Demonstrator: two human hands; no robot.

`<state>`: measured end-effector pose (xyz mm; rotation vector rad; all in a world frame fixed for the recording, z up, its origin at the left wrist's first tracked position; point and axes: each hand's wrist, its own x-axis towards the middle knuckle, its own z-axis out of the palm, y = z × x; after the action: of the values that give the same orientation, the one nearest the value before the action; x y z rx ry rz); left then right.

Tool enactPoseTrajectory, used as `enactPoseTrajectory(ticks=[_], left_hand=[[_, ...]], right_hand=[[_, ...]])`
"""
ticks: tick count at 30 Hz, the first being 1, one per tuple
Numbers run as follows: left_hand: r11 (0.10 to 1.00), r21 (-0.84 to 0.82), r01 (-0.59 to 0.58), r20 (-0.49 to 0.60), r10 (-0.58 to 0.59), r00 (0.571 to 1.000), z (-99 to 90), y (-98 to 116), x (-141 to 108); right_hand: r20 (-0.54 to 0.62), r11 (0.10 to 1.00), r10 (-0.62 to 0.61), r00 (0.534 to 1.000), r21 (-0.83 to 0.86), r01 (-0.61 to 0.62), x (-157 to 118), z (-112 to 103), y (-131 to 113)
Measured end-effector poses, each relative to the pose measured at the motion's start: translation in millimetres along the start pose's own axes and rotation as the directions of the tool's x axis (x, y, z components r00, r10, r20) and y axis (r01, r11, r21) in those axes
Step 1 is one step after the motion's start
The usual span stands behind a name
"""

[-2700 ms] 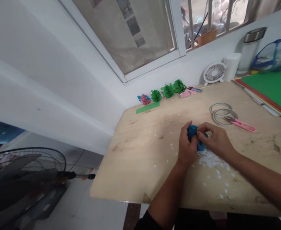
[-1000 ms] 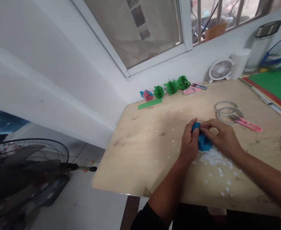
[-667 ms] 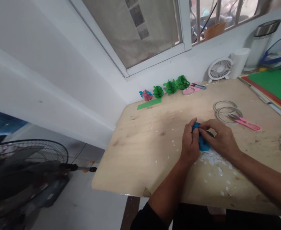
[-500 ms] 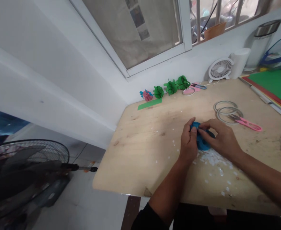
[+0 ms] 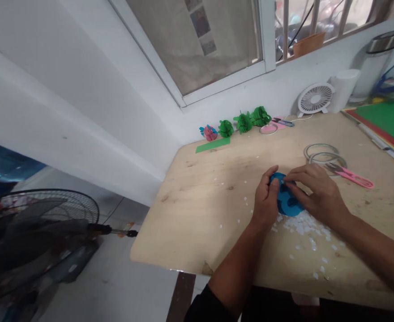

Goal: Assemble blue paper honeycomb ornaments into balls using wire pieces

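Note:
My left hand [image 5: 267, 197] grips the left edge of a round blue paper piece [image 5: 291, 208], its thumb lying on top. Darker patches mark the face of the paper, perhaps folds or cut-outs. Over the upper part of the piece, my right hand [image 5: 319, 192] has thumb and forefinger pinched together. Whatever is between those fingertips is too small to make out. Just below the paper, small white scraps [image 5: 304, 223] lie scattered on the wooden table [image 5: 190, 214].
Right of my hands lie metal rings [image 5: 321, 146] and pink-handled thread snips [image 5: 356, 178]. Along the wall sit green paper ornaments [image 5: 243, 122], a pink-and-blue one [image 5: 209, 133] and a green strip [image 5: 213, 145]. A small white fan [image 5: 315, 98] and coloured sheets [image 5: 388, 118] are at back right.
My right hand has lifted slightly off the blue paper, baring more of its face. The view has shifted a little, and my left hand keeps its hold.

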<state>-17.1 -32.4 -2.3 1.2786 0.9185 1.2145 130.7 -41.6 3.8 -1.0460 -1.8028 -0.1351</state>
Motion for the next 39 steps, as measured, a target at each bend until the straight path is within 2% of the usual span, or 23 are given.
enactPoseTrajectory(ticks=[5, 9, 24, 31, 39], left_hand=[[1.0, -0.021, -0.003, -0.003, 0.003, 1.0, 0.2, -0.6, 0.3], [1.0, -0.011, 0.001, -0.001, -0.001, 1.0, 1.3, -0.6, -0.8], [1.0, 0.027, 0.007, -0.002, -0.007, 1.0, 1.2, -4.2, -0.4], [1.0, 0.024, -0.012, -0.001, 0.012, 1.0, 0.6, -1.4, 0.1], [0.998, 0.053, -0.025, 0.003, 0.025, 1.0, 0.8, -1.3, -1.6]], right_hand=[[0.03, 0.993, -0.079, 0.996, -0.089, 0.081, -3.9, 3.5, 4.6], [0.026, 0.992, -0.08, 0.996, -0.099, 0.082, -4.7, 5.7, 3.9], [0.093, 0.998, 0.06, 0.994, -0.024, -0.058, -4.9, 5.8, 4.1], [0.062, 0.993, 0.114, 0.992, 0.021, -0.115, -3.3, 4.2, -1.4], [0.123, 0.98, 0.16, 0.979, 0.1, -0.173, 0.0, 2.1, 2.5]])
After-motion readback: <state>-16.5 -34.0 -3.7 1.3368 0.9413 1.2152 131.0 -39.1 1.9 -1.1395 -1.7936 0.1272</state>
